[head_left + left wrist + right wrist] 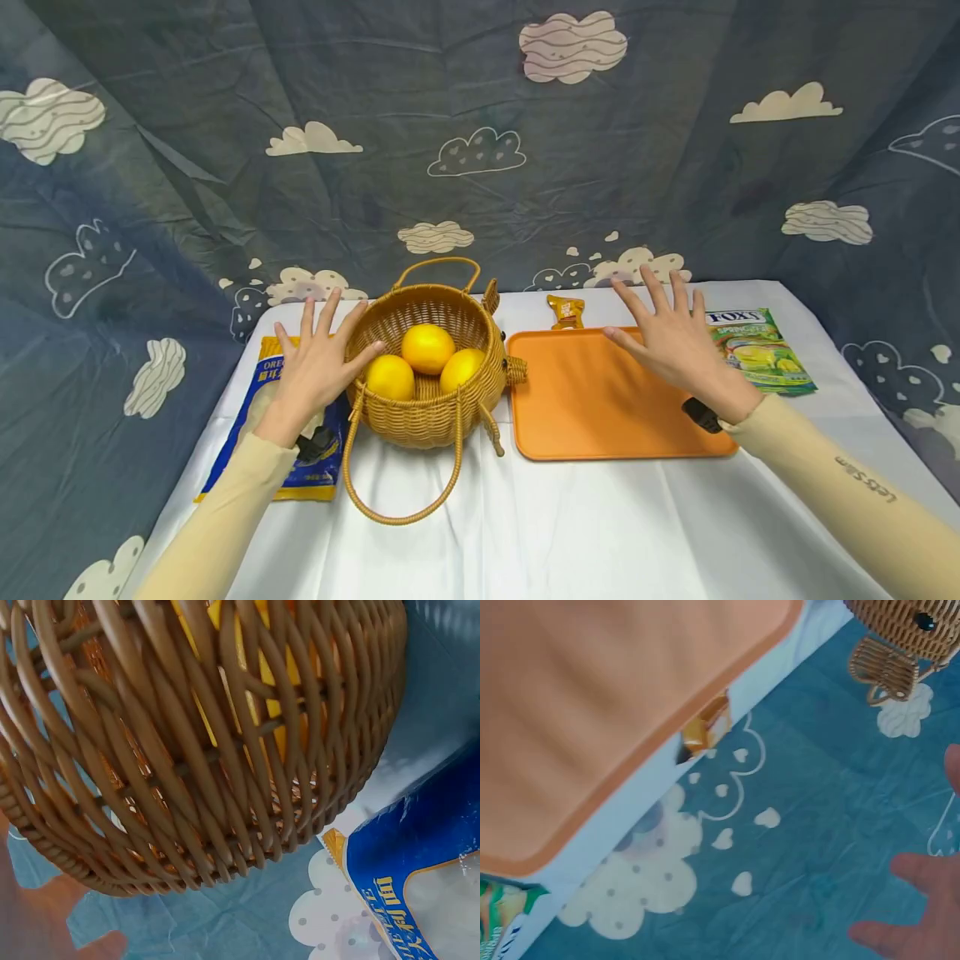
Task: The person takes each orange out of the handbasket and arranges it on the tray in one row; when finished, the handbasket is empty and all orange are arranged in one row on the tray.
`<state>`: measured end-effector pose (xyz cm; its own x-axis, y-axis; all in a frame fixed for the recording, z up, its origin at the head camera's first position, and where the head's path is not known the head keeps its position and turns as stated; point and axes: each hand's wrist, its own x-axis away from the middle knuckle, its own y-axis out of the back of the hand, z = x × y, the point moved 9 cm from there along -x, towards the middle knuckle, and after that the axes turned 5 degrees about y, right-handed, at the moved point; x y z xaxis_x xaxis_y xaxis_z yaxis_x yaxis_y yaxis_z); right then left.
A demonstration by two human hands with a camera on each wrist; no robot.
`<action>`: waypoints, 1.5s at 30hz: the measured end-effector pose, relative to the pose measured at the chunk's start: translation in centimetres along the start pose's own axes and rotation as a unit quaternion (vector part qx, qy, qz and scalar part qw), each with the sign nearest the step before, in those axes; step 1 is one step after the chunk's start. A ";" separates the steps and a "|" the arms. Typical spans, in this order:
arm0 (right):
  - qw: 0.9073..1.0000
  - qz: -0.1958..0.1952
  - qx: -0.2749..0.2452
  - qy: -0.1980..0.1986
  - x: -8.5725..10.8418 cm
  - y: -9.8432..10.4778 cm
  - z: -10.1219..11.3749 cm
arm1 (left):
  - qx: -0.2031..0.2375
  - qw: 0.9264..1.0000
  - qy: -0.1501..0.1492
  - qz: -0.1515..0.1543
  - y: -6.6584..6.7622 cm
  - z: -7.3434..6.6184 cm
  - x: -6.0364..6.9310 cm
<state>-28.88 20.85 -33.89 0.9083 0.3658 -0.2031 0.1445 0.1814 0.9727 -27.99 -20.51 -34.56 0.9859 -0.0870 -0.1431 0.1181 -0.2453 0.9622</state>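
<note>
In the head view my left hand (313, 373) is spread at the left rim of a wicker basket (420, 421); whether it touches the rim I cannot tell. Several yellow fruits (428, 349) lie inside the basket. The left wrist view shows the woven side (225, 750) close up, with part of my left hand (45, 922) at its edge. My right hand (667, 346), fingers spread and holding nothing, hovers over the right part of an orange tray (585, 400). Some fingers of my right hand (922, 907) show in the right wrist view.
A blue and yellow packet (300, 479) lies under my left forearm, left of the basket. Behind the tray is a small orange-brown packet (567, 312); to its right, a green FOX'S bag (761, 350). The basket's handle (401, 522) hangs forward onto the white cloth (570, 533).
</note>
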 end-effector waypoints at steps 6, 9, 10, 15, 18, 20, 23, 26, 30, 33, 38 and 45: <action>0.995 -0.021 -0.073 0.060 -1.1 1.3 3.1 | 0.050 0.999 -0.015 0.003 0.3 0.1 -0.2; 0.985 -0.023 -0.141 0.100 -2.2 1.7 5.6 | 0.114 0.993 -0.026 0.004 0.5 0.5 -0.5; 0.979 -0.019 -0.169 0.112 -2.6 1.8 6.4 | 0.138 0.990 -0.029 0.006 0.4 0.8 -0.7; 0.939 0.013 -0.293 0.180 -4.9 1.7 10.8 | 0.237 0.970 -0.043 0.028 -0.5 1.7 -1.1; 0.907 0.054 -0.362 0.209 -6.6 1.2 13.3 | 0.280 0.957 -0.049 0.058 -1.4 1.8 -1.2; 0.886 0.091 -0.400 0.216 -7.8 0.7 14.6 | 0.318 0.943 -0.052 0.083 -2.1 1.9 -1.2; 0.858 0.149 -0.442 0.217 -9.6 -0.1 16.3 | 0.377 0.917 -0.046 0.119 -3.3 2.1 -1.2; 0.842 0.204 -0.457 0.202 -11.2 -1.2 17.5 | 0.434 0.888 -0.032 0.150 -4.3 2.4 -1.0; 0.820 0.274 -0.468 0.184 -12.9 -2.7 19.1 | 0.481 0.860 -0.008 0.172 -5.2 2.7 -0.8; 0.802 0.320 -0.475 0.168 -13.6 -3.7 20.3 | 0.493 0.852 -0.001 0.178 -5.6 2.8 -0.7; 0.800 0.370 -0.451 0.140 -14.5 -5.7 21.5 | 0.496 0.849 -0.003 0.181 -5.7 2.8 -0.6; 0.789 0.428 -0.438 0.046 -14.9 -9.2 21.7 | 0.493 0.850 -0.008 0.187 -5.7 2.7 -0.3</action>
<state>-35.24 -6.09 -37.32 0.4875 0.7545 0.4395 -0.8702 0.3787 0.3152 -29.32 -21.70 -40.64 0.9303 -0.3469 0.1195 -0.3668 -0.8867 0.2815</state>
